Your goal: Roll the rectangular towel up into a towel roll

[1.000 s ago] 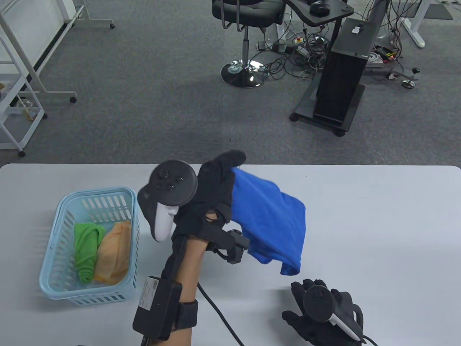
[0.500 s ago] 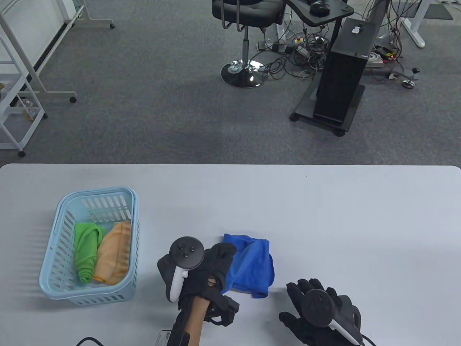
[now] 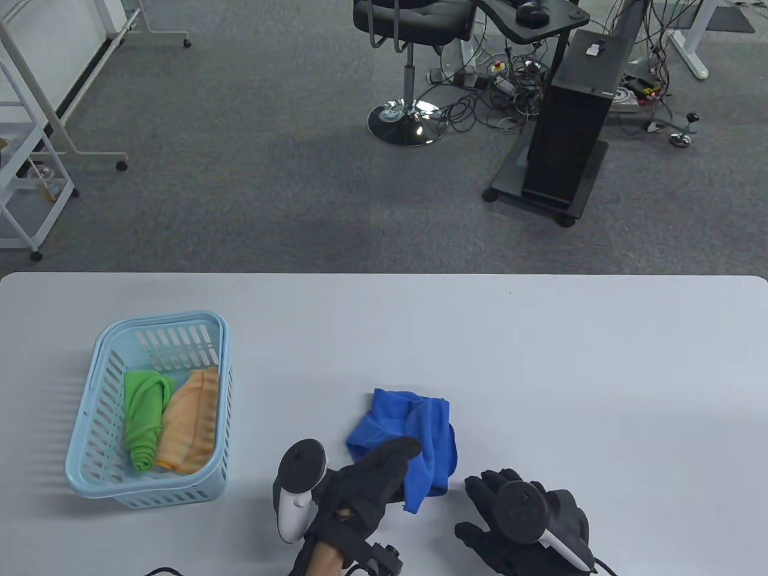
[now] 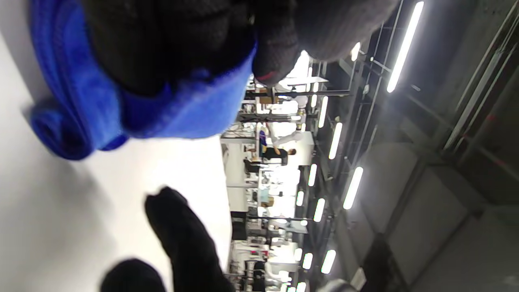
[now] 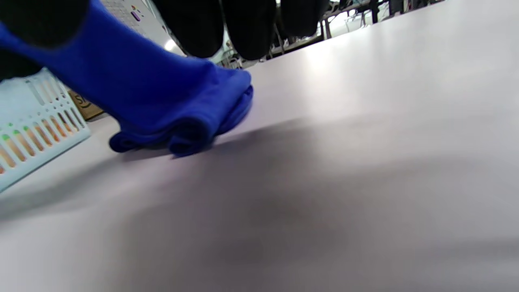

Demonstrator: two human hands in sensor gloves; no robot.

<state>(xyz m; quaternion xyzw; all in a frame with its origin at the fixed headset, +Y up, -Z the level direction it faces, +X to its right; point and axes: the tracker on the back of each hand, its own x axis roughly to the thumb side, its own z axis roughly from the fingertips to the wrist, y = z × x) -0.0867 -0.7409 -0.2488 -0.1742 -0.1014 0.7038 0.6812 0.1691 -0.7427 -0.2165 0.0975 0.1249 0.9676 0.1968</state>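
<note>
The blue towel [image 3: 420,426] lies crumpled on the white table [image 3: 600,372], near the front edge. My left hand [image 3: 402,457] grips the towel's near left part and lifts that edge slightly. The left wrist view shows the fingers [image 4: 170,44] wrapped in blue towel [image 4: 73,101]. My right hand [image 3: 487,487] is just right of the towel with its fingers spread, holding nothing. In the right wrist view the towel [image 5: 174,105] rises from the table toward the left hand at the top left, and the right fingertips [image 5: 251,28] hang above it.
A light blue plastic basket [image 3: 90,420] stands on the table's left side. It holds a rolled green towel [image 3: 144,420] and a rolled orange towel [image 3: 189,420]. An office chair [image 3: 414,36] and a black stand [image 3: 570,120] are on the floor beyond the table.
My left hand brought the blue towel down from the air onto the table, then drew back toward the front edge, still gripping it. My right hand barely moved.
</note>
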